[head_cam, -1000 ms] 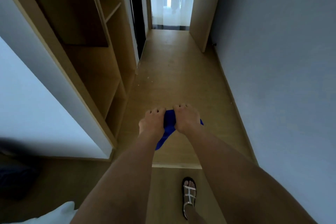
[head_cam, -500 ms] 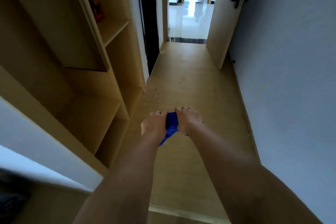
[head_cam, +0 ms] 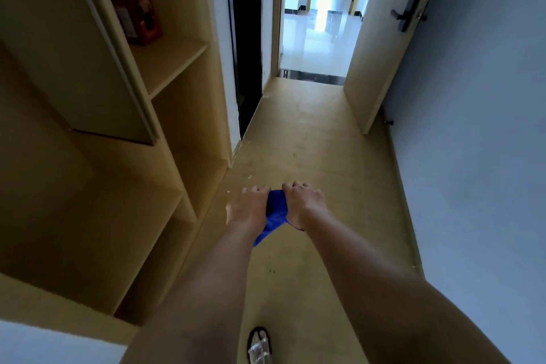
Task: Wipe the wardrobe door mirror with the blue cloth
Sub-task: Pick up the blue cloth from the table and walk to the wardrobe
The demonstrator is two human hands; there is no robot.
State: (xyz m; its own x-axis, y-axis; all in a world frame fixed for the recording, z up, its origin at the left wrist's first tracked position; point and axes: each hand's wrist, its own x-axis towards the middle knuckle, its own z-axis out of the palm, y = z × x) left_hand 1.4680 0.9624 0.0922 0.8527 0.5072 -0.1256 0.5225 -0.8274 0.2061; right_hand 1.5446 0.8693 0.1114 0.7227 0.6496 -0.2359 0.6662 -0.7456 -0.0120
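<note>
On my far left stands the open wardrobe (head_cam: 165, 115), one unit with several bare shelves, and one red box (head_cam: 136, 16) sits on an upper shelf; I can't read what it is in this dim light. No mirror shows anywhere I'm looking, so I judge the mirrored door is out of view and the wiping hasn't begun.

My left hand (head_cam: 249, 207) is out in front of me, fingers curled down over the left edge of the blue cloth (head_cam: 275, 216). The single cloth is bunched between my two hands, one loose corner hanging toward my left wrist. I hold it with both hands, probably to fold or spread it into a pad before it meets glass.

My right hand (head_cam: 304, 204) grips the cloth's right edge the same way, knuckles up. Below, one sandalled foot (head_cam: 260, 346) shows on the wooden floor (head_cam: 325, 156). Further right, one door (head_cam: 384, 47) stands open to a bright corridor, against the grey wall (head_cam: 472, 127).
</note>
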